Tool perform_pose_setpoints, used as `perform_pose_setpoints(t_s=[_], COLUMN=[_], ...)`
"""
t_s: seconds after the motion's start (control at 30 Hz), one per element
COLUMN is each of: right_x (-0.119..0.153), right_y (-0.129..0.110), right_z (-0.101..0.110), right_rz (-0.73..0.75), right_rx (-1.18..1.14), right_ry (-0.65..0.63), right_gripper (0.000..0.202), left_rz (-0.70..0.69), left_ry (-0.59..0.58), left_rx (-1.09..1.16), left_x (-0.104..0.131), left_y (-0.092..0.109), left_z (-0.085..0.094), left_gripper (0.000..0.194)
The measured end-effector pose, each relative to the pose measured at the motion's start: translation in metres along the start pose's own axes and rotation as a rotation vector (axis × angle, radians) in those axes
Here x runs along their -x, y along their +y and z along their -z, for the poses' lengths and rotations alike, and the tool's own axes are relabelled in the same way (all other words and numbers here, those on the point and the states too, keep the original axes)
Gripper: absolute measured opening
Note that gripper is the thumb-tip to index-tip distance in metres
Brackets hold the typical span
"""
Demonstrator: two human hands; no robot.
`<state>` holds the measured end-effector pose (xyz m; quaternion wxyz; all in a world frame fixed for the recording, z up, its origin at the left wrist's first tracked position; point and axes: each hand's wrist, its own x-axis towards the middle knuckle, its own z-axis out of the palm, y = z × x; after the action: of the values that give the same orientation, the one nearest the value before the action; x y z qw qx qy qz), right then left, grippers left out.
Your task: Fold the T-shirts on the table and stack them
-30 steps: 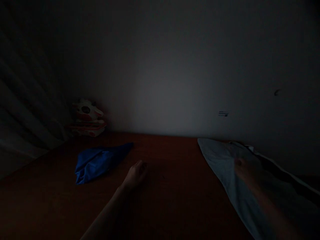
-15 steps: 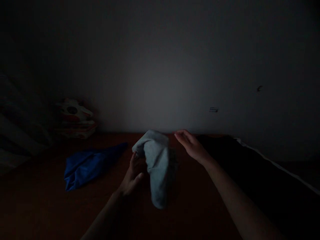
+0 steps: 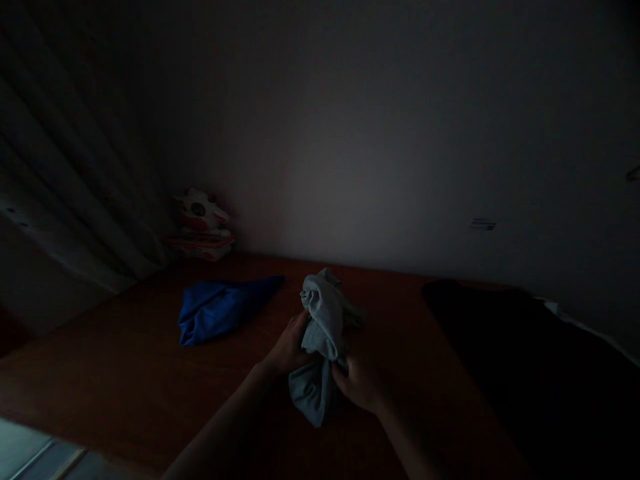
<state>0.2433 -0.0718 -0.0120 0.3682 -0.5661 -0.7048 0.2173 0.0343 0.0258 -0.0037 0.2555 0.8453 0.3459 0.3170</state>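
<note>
A crumpled light grey cloth garment (image 3: 325,313) is bunched up over the brown table, its lower part hanging toward me. My left hand (image 3: 290,347) grips it from the left side, the fingers partly hidden behind the fabric. On the lower right, my right hand (image 3: 357,383) is closed on a fold of the same garment. Dim light and the folds leave the exact kind of garment unclear. To the left lies a blue shiny cloth (image 3: 220,307), touched by neither hand.
The brown table (image 3: 125,367) runs back to a pale wall (image 3: 340,167). A black cloth (image 3: 490,360) covers its right side. A white and red toy-like object (image 3: 200,223) stands at the back left, near a curtain (image 3: 75,173).
My right hand has come down from beside the garment and taken hold of it. My left hand has closed on it too. The garment is more bunched, and the view has swung left.
</note>
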Motion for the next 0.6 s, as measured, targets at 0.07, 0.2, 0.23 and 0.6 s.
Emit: perform_pose_setpoints(t_s=[0.07,0.2,0.23,0.6], right_x=[-0.002,-0.011,-0.013,-0.008], right_y=[0.002,0.026,0.033,0.044], right_z=[-0.001,0.009,0.012,0.021], right_rz=[-0.018,-0.121,-0.171,-0.506], right_rx=[-0.114,-0.304,-0.336,-0.637], right_ry=[0.044,0.428,0.536,0.620], right_gripper=[0.021,0.030,0.033,0.055], left_rz=[-0.003,0.018,0.020,-0.072], left_ry=[-0.031,-0.050,-0.040,0.657], left_rx=[-0.018,-0.048,-0.052,0.102], left_x=[0.000,-0.001,-0.001,-0.004], left_y=[0.002,0.013,0.015,0.029], left_z=[0.002,0.003,0.002,0.082], left_gripper=[0.090,0.071,0.067,0.058])
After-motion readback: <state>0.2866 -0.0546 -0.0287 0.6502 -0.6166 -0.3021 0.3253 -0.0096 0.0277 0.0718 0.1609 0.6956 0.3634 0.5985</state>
